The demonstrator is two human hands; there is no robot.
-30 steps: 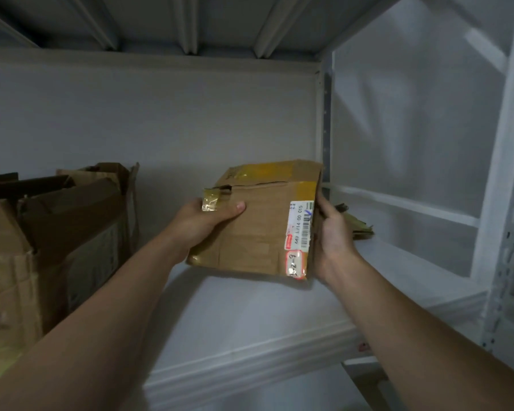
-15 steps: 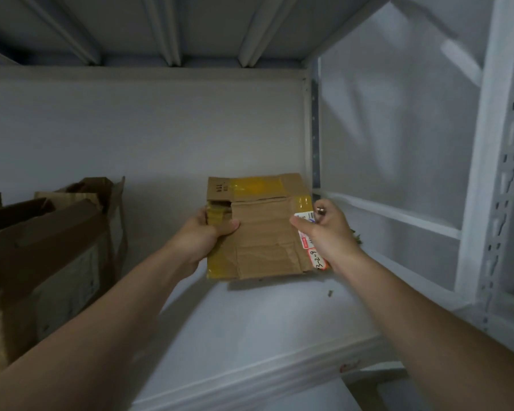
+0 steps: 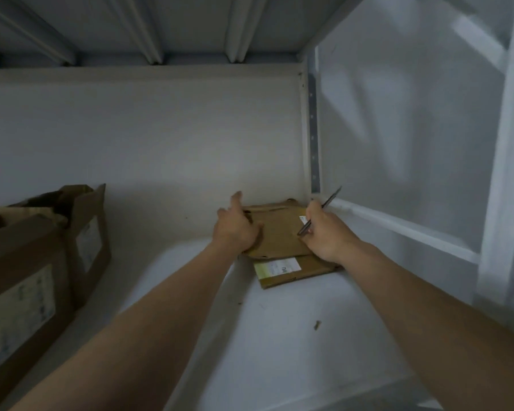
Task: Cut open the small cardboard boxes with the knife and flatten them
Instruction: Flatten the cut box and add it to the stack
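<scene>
A person's left hand (image 3: pixel 237 231) pressed down on a flattened cardboard box (image 3: pixel 281 232) in the back right corner of a white shelf (image 3: pixel 279 345). Its grip was loose: fingers laid over the cardboard's left side, thumb lifted clear, holding nothing. The right hand (image 3: pixel 328 237) rested at the box's right edge with its grip closed round a thin metal knife (image 3: pixel 331 198), fingers curled about it and its narrow end slanting up and to the right, away from the cardboard. The box lay flat on a second flattened piece of cardboard (image 3: pixel 318 269) bearing a pale label (image 3: pixel 278 267), which stuck out toward the camera. Well apart, on the left of the shelf, stood larger brown boxes (image 3: pixel 27 262) with their flaps open. A small dark scrap (image 3: pixel 317 324) lay nearer the shelf's front — right of centre — and a perforated metal post (image 3: pixel 313 129) rose in the corner behind the hands.
</scene>
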